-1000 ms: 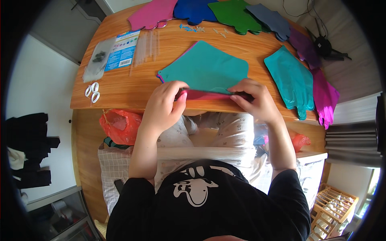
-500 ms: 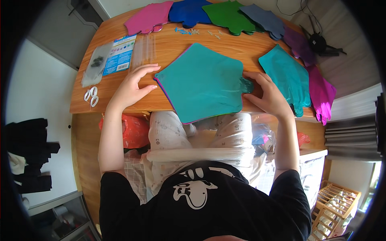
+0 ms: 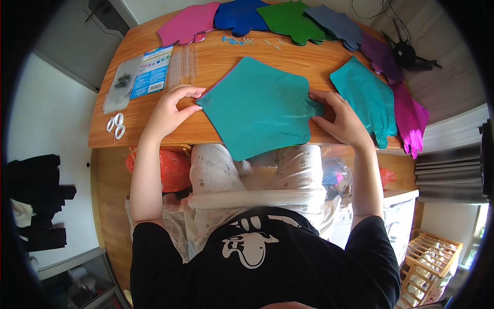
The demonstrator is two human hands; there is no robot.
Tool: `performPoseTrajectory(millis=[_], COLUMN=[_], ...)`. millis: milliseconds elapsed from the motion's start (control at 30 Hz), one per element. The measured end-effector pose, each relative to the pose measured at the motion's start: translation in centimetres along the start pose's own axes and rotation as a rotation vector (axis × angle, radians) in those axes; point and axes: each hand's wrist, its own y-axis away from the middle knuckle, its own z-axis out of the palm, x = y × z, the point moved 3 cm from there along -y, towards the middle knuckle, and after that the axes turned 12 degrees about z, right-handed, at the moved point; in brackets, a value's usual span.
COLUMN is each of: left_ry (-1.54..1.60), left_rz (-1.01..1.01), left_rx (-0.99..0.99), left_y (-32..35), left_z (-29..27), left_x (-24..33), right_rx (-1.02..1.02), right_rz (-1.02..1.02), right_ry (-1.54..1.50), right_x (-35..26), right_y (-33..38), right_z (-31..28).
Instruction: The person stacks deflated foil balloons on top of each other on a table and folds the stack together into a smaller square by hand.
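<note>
A flat teal foil balloon [image 3: 262,108], five-sided with a crinkled tab on its right, lies at the table's front edge and overhangs it slightly. Slivers of purple and green along its rim show more sheets underneath. My left hand [image 3: 172,110] pinches the left corner between thumb and fingers. Around the tab on the right side, my right hand [image 3: 339,116] closes its thumb and fingers. Just beyond that hand lies a second teal foil balloon [image 3: 365,100], with a magenta one [image 3: 410,121] beside it.
Pink [image 3: 188,23], blue [image 3: 242,18], green [image 3: 293,23], grey-blue [image 3: 337,28] and purple [image 3: 381,59] balloon piles line the back. Small clips [image 3: 234,40], clear sticks [image 3: 182,64], a blue-white package [image 3: 152,72], white ribbon rolls [image 3: 119,119] and a black fan-like object [image 3: 406,54] also lie about.
My left hand has closed onto the balloon's left corner, and my right fingers have drawn in around the tab. The teal balloon has shifted slightly, covering more of the coloured edges below.
</note>
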Motion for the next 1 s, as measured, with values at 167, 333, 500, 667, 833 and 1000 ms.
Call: performPoseTrajectory(millis=[167,333,500,667,833,1000], left_ry=[0.001,-0.02,-0.038,0.038,0.069,0.068], left_rz=[-0.013,-0.023,-0.05,-0.054,-0.074,-0.064], left_rx=[0.021,0.004,-0.002,0.045,0.034,0.038], left_y=[0.01,0.06,-0.04,0.17,-0.27,-0.16], left_z=[0.13,0.12,0.19,0.26,0.44,0.46], left_x=[-0.32,-0.26,-0.08,-0.51,-0.93,-1.01], right_rx=[0.016,0.037,0.062,0.066,0.078,0.097], right_rz=[-0.032,-0.042,-0.049,0.004,-0.013,-0.021], right_ry=[0.042,0.082,0.018,-0.116,-0.08,-0.054], right_x=[0.08,-0.13,0.08,0.06,0.42,0.32], right_y=[0.08,0.1,0.23,0.28,0.42,0.33], right_z=[0.28,0.34,0.54,0.6,0.52,0.65])
